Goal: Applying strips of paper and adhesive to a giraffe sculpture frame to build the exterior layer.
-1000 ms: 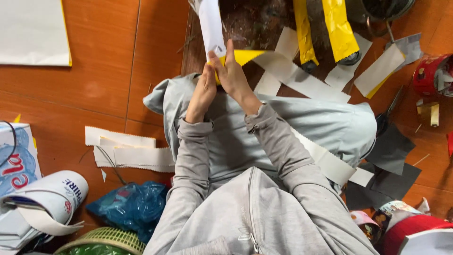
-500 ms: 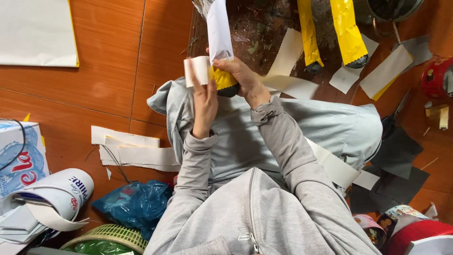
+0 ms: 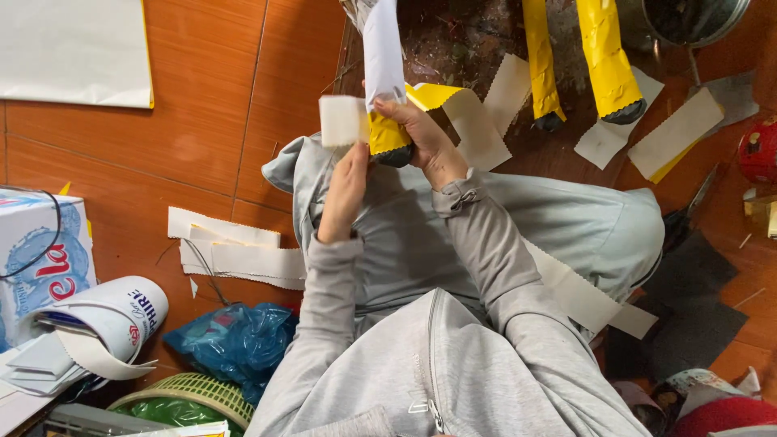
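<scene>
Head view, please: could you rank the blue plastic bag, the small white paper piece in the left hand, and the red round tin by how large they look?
1. Blue plastic bag, clearly largest.
2. and 3. Small white paper piece and red round tin: these look alike; the tin is cut by the frame edge, and the paper sits nearer the camera, so I won't rank them.

The left hand (image 3: 344, 190) pinches a small matt white paper strip (image 3: 342, 120). The right hand (image 3: 425, 137) grips a tube wrapped in glossy yellow paper (image 3: 387, 133), white and matt higher up. Grey sleeves are soft knitted cloth. The orange-brown tiled floor (image 3: 202, 105) shines smooth. A crinkled blue plastic bag (image 3: 239, 340) looks glossy.
</scene>
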